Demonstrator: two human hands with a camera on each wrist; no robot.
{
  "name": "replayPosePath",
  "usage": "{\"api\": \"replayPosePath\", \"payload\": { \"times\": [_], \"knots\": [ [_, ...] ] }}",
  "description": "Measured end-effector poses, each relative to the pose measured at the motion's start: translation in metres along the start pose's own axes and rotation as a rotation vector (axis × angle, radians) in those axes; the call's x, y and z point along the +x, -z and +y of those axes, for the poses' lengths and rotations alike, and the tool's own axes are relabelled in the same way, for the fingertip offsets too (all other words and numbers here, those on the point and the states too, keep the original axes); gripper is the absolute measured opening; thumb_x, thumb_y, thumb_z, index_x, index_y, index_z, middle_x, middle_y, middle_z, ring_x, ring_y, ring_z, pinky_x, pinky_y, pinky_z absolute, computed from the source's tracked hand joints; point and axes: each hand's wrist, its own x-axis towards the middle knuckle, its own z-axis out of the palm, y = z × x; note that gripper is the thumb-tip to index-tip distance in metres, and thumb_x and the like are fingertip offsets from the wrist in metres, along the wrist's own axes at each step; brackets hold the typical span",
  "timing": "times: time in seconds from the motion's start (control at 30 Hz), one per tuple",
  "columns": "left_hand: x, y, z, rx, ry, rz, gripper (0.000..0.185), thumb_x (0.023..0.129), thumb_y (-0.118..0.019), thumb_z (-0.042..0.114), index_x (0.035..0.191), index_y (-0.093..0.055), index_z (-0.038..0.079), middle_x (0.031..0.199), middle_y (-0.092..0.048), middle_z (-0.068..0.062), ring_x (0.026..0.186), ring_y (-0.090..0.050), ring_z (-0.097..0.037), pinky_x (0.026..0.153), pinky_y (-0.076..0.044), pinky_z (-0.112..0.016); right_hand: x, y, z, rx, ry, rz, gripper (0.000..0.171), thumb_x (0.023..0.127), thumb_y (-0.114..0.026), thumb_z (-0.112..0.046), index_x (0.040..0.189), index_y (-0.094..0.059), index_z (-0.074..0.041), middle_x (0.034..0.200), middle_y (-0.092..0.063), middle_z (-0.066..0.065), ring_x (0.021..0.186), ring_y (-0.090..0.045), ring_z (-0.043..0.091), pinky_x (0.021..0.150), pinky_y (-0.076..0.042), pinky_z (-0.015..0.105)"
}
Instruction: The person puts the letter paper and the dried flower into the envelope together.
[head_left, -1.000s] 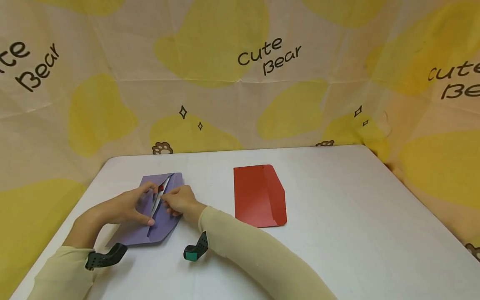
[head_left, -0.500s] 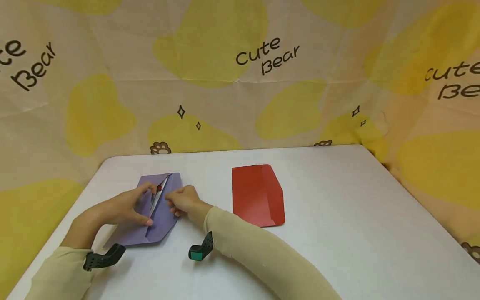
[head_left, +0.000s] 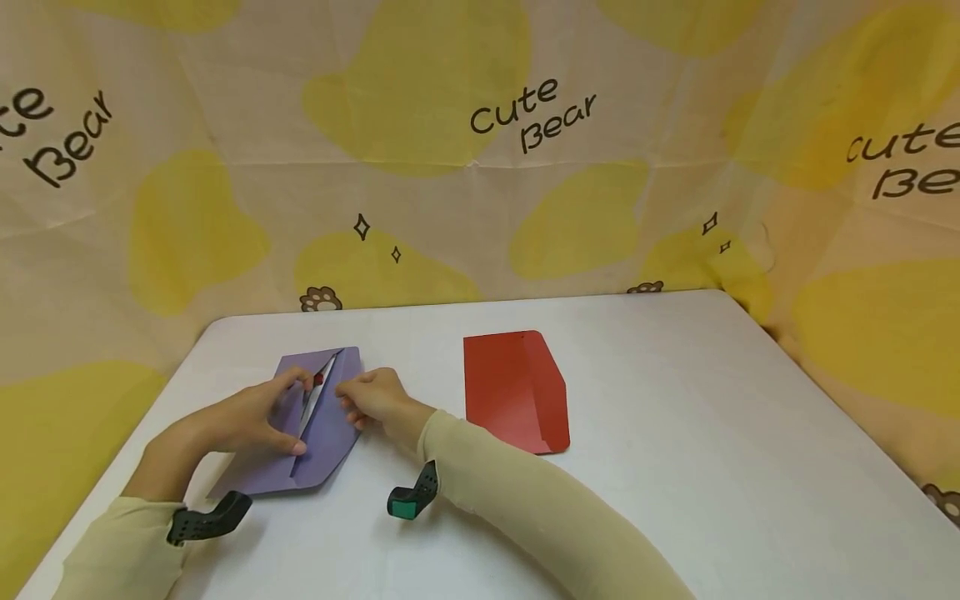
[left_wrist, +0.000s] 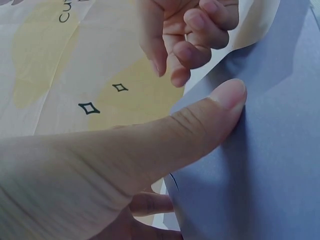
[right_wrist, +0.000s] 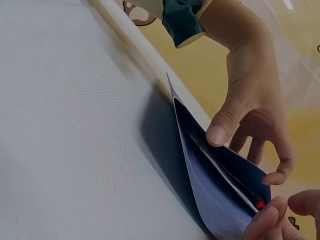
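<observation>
A purple envelope (head_left: 326, 454) lies at the table's left side, its flap folded out to the right and its pocket bowed open. My left hand (head_left: 247, 417) grips the pocket, thumb near its lower end and fingers toward the far end. Inside the gap a white card-like sheet (head_left: 310, 406) shows, with a small red piece (right_wrist: 260, 204) at its far end. My right hand (head_left: 382, 396) hovers by the flap with loosely curled fingers; the right wrist view shows its thumb apart from the fingertips (right_wrist: 265, 222), which overlap the envelope's end.
A red envelope (head_left: 498, 387) lies flat at the middle of the white table (head_left: 675, 450), its flap out to the right. Behind hangs a yellow-patterned cloth (head_left: 420, 108). Both wrists carry dark camera mounts (head_left: 213, 518).
My right hand has drawn slightly to the right, away from the white sheet and the pocket's mouth. My left hand and the purple envelope stay nearly in place.
</observation>
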Motion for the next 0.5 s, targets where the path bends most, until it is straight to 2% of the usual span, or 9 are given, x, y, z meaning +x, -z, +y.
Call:
{"api": "replayPosePath", "payload": {
  "times": [0.1, 0.5],
  "knots": [
    [-0.001, 0.0, 0.0, 0.003, 0.011, -0.004, 0.081, 0.07, -0.091, 0.041, 0.127, -0.039, 0.017, 0.129, -0.052, -0.028, 0.115, -0.054, -0.043, 0.097, -0.044, -0.065, 0.0, 0.004, 0.0, -0.008, 0.012, -0.019, 0.015, 0.093, -0.068, -0.012, 0.092, -0.075, 0.001, 0.064, -0.057, -0.003, 0.045, -0.049, 0.006, 0.042, -0.041, 0.014],
    [-0.002, -0.001, 0.0, 0.027, 0.018, -0.004, 0.082, 0.07, -0.091, 0.043, 0.128, -0.039, 0.018, 0.129, -0.053, -0.028, 0.111, -0.056, -0.04, 0.094, -0.047, -0.061, -0.005, 0.026, 0.002, -0.04, 0.029, -0.074, 0.019, 0.093, -0.068, -0.016, 0.1, -0.075, 0.0, 0.069, -0.06, -0.003, 0.045, -0.05, 0.004, 0.044, -0.045, 0.015]
  ]
}}
